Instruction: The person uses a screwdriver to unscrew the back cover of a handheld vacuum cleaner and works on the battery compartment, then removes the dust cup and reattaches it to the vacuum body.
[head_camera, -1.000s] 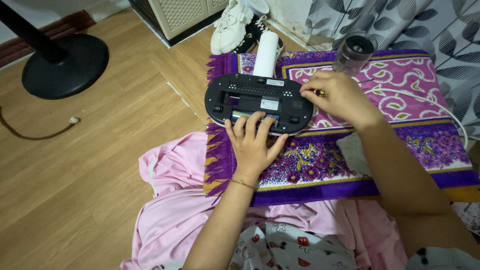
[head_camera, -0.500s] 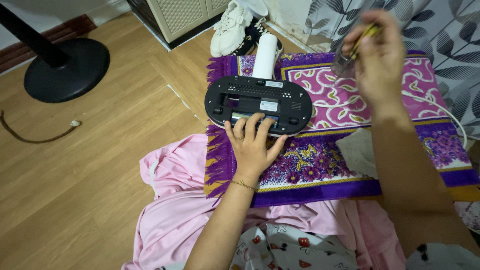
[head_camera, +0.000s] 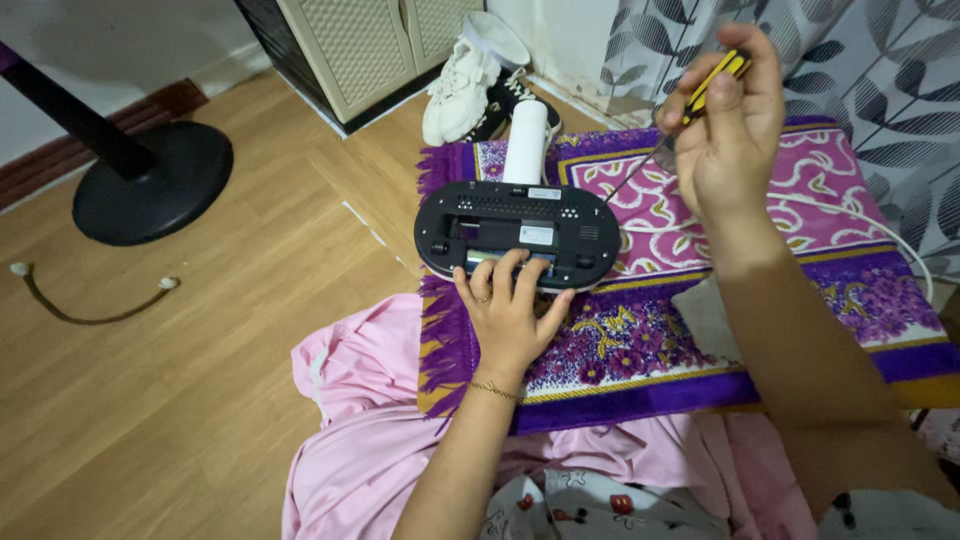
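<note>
Centre of frame: a black oval appliance (head_camera: 517, 235) with a white cylindrical handle (head_camera: 526, 140) lies underside-up on a purple patterned rug (head_camera: 800, 260). Handle points toward the top of the frame, near a pair of white sneakers (head_camera: 462, 85).

Left hand (head_camera: 508, 318): lies flat, palm down, fingers spread, on the lower edge of the appliance and the rug just below it. Fingertips rest on the appliance's near rim; nothing is gripped. Thin gold bracelet on the wrist.

Right hand (head_camera: 728, 125): raised in the upper right of the frame, above the rug and apart from the appliance. Fingers are curled closed around a screwdriver (head_camera: 690, 108) with a yellow-and-black handle; the thin shaft slants down and to the left, its tip hanging over the rug just right of the appliance's upper edge. Whether the tip touches anything cannot be told.

Surroundings: pink cloth (head_camera: 360, 420) at lower centre, partly under the rug's fringe. A white cable (head_camera: 900, 240) runs across the rug at right. Black fan base (head_camera: 150, 185) on the wood floor at upper left; a short cord (head_camera: 90, 300) lies at left. Leaf-patterned curtain (head_camera: 880, 70) at upper right.
</note>
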